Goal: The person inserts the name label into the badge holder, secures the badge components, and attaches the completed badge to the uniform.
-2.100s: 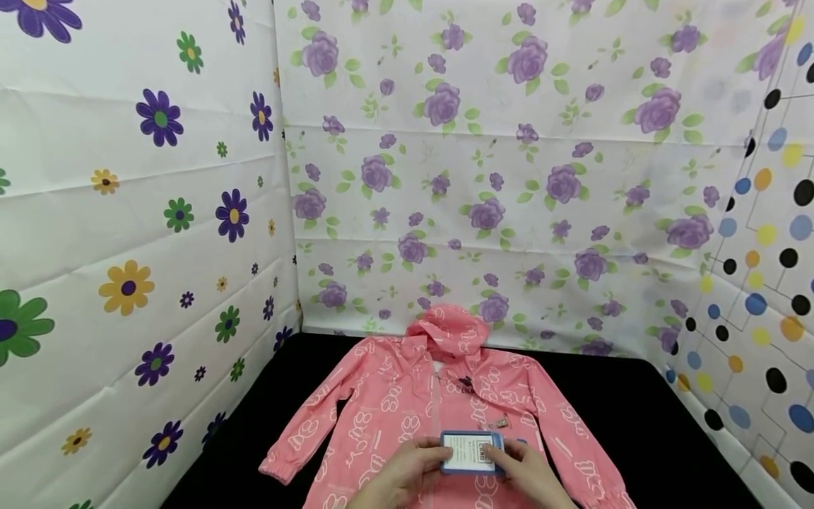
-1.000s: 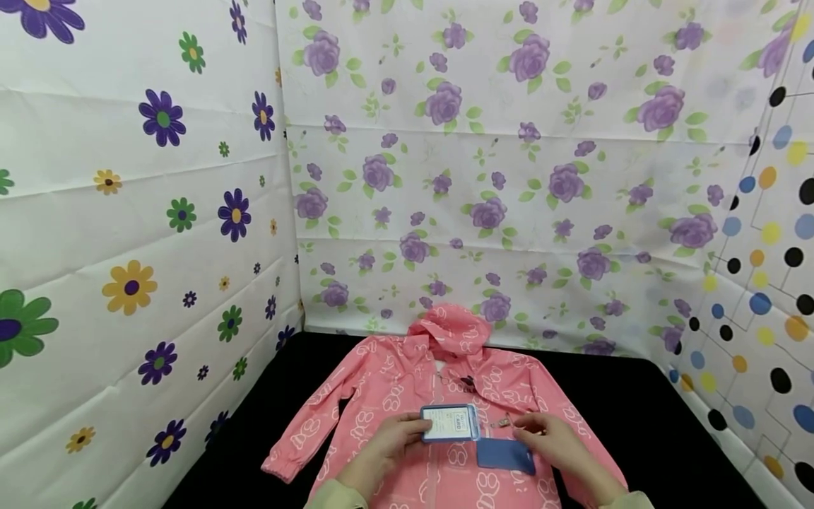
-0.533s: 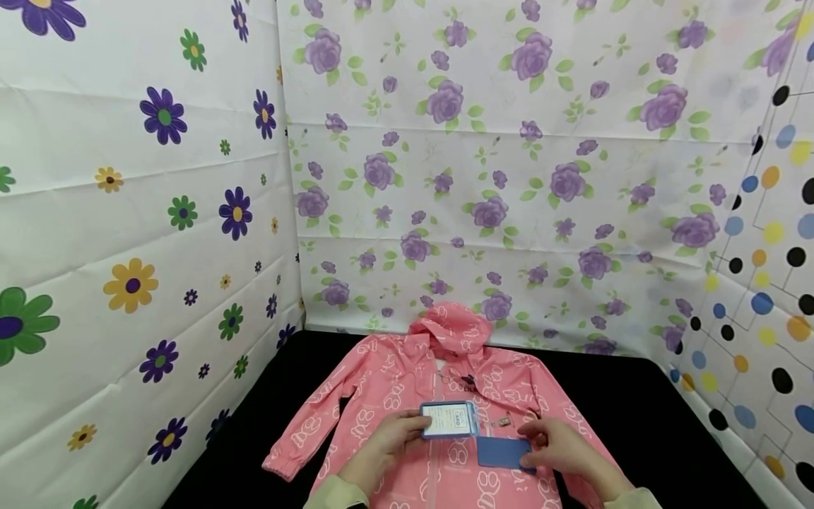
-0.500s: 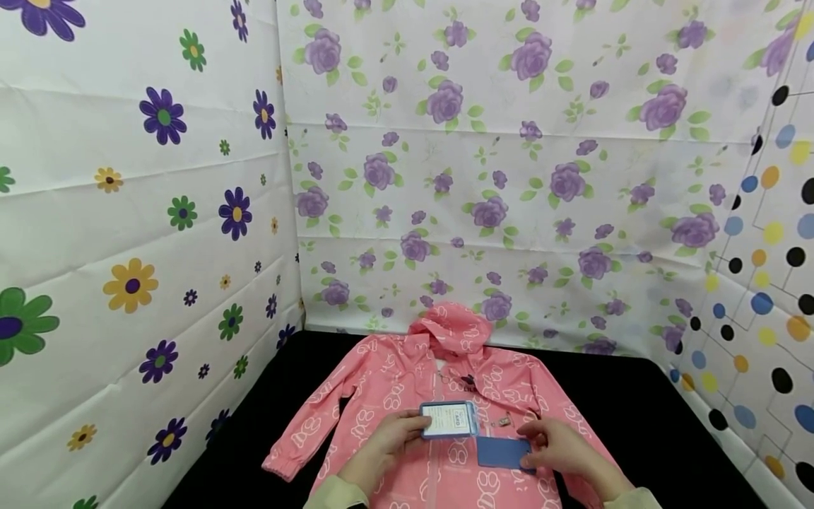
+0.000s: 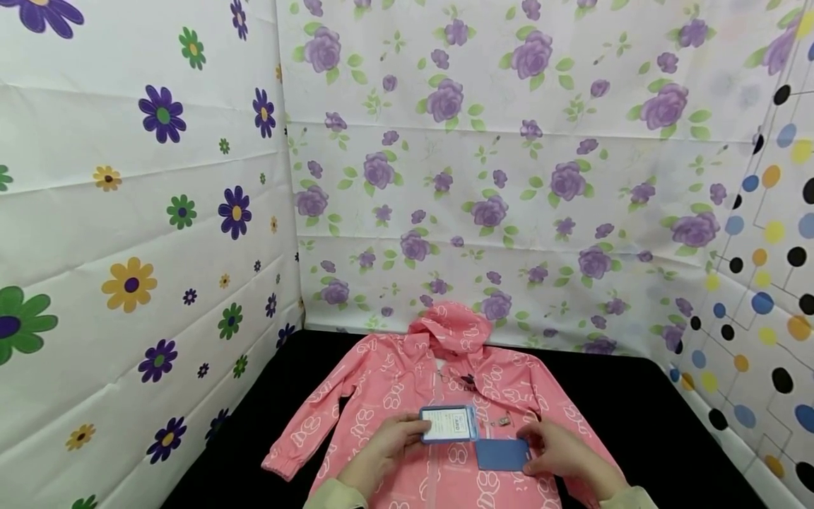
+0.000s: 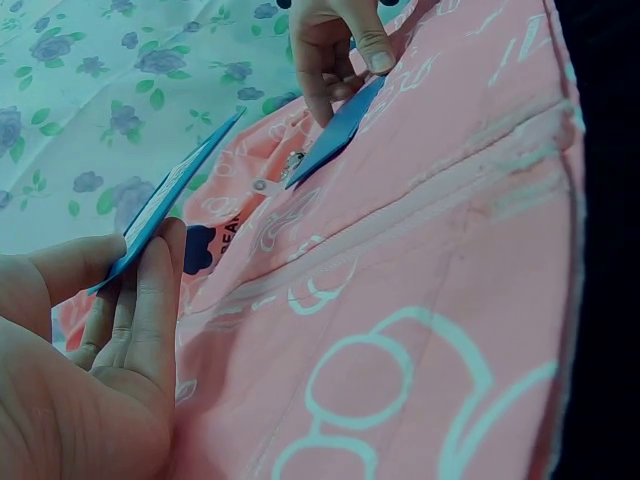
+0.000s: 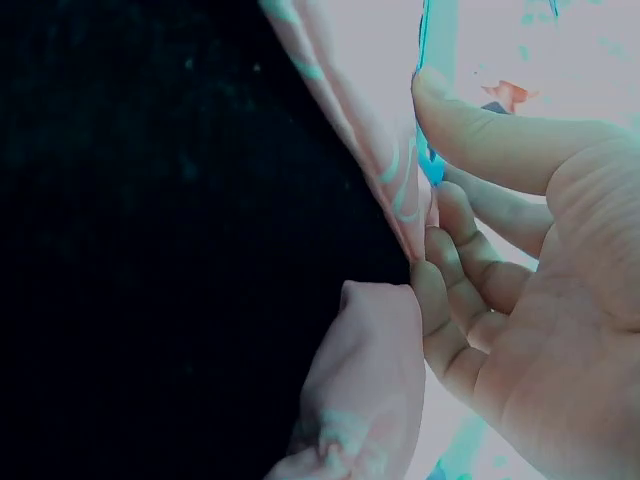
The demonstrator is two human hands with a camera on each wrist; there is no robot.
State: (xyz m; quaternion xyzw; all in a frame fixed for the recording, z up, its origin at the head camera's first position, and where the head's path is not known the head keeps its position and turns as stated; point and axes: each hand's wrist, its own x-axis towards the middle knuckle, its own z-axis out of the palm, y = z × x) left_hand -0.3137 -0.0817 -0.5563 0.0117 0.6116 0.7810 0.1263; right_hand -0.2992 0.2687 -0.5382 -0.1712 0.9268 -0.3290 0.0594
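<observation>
In the head view my left hand (image 5: pixel 396 440) pinches the left edge of a blue-framed card holder (image 5: pixel 470 411) with a white printed card (image 5: pixel 448 424) in it. Thumb and fingers lie on opposite faces of the holder in the left wrist view. Lower and to the right, a plain blue cover (image 5: pixel 501 454) is held at its right end by my right hand (image 5: pixel 559 449), thumb against its edge. Holder and cover meet near one corner in the head view. Beneath both lies a pink hooded jacket (image 5: pixel 388 385), spread front up. A small metal clip (image 5: pixel 504 421) shows just above the cover.
The jacket's two sleeves (image 5: pixel 299 435) spread out on a black tabletop (image 5: pixel 636 410). Flower-printed cloth walls (image 5: pixel 483 177) stand at the back and left, and a dotted cloth wall (image 5: pixel 763 318) on the right.
Earlier both hands held the card holder together. The blue cover has since come out to the right, and the left hand has shifted up. Over the last half second both barely move.
</observation>
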